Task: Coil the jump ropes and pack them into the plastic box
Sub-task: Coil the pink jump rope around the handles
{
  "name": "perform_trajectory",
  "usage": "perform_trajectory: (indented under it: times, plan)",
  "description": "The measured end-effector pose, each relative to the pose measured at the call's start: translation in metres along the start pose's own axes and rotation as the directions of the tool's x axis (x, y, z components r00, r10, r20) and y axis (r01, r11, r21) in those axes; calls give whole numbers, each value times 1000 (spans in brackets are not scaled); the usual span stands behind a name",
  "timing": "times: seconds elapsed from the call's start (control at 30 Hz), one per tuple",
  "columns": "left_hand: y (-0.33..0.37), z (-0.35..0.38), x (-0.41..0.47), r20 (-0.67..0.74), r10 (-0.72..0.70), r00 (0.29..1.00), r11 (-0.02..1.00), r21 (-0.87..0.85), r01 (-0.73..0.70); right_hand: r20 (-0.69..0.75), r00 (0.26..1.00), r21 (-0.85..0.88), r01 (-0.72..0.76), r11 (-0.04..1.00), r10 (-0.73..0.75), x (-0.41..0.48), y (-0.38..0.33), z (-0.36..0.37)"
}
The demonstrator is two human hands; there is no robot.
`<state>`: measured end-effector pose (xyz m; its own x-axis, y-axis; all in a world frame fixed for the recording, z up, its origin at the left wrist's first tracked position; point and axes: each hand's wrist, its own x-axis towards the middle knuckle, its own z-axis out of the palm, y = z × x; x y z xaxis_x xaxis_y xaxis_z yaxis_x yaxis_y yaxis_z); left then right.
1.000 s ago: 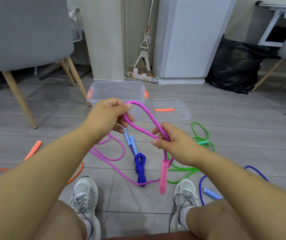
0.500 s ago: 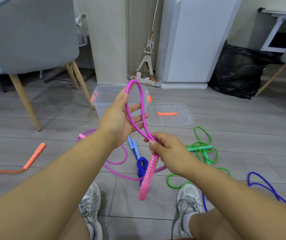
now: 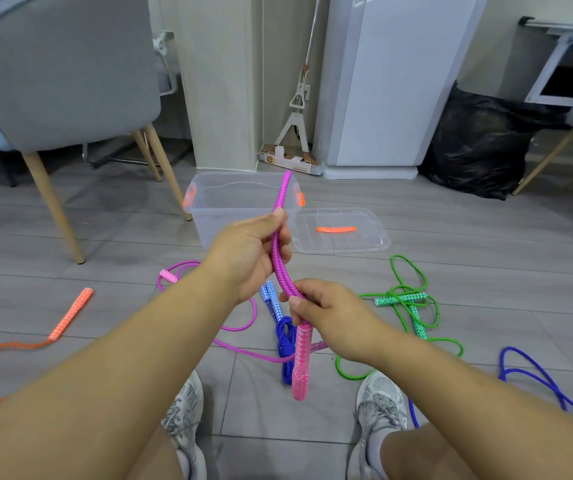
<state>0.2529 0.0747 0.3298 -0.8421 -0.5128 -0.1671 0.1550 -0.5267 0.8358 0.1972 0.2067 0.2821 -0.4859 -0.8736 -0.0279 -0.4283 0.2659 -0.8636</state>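
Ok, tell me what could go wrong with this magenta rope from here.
1. The magenta rope has a loose tail on the floor that appears to cross the bundled blue rope. Pulling it in may drag or snag that bundle.
2. The fold is held only by the left hand and the right hand pinching above the pink handle. A slack grip could let it spring open.

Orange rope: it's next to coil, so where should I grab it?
Take the patterned handle around its middle, from above. It lies flat on the floor, stiff and straight with nothing touching it, while its cord trails limp to the left.
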Motion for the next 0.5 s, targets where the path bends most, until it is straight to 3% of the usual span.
perform_trajectory:
  times: [0.17, 0.4, 0.5]
  plan:
    - [-5, 2, 1, -62, 49, 997, 993, 115, -42, 35, 999, -98, -12, 995, 16, -3, 1, -1]
    - [6, -12, 9, -167, 130, 977, 985, 135, -107, -34, 999, -296, -5, 955, -5, -10, 15, -25]
    - [10, -24, 14, -201, 160, 966, 978, 165, -127, -30, 996, -363, -93, 927, 89, -16, 25, -40]
